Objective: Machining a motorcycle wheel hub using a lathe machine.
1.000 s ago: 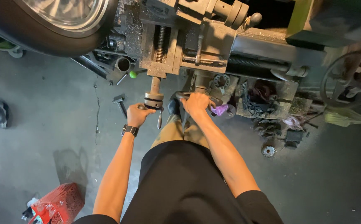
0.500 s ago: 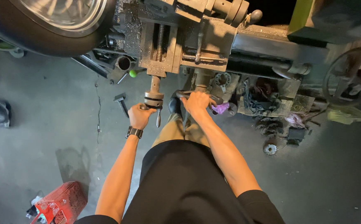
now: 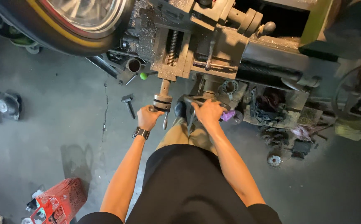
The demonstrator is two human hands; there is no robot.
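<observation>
Both hands grip controls on the front of a lathe point(image 3: 213, 54), seen from the head camera looking straight down. Left hand point(image 3: 148, 117), with a dark watch point(image 3: 141, 133) on its wrist, is closed around the crank handle point(image 3: 162, 103) that sticks out below the cross slide screw point(image 3: 172, 47). Right hand point(image 3: 208, 113) is closed over the rim of the carriage handwheel point(image 3: 199, 99), just beside the crank.

Against the pictures from a second and half a second ago, neither hand has left its control; the left fist sits at nearly the same spot under the crank, so any turning has been slight, and the view itself has hardly drifted. I judge the feeding to be slow and steady.

A tyred wheel point(image 3: 70, 27) fills the upper left. On the concrete floor point(image 3: 56, 120) lie a small hammer point(image 3: 128, 102) and, at lower left, a red plastic basket point(image 3: 58, 201).
</observation>
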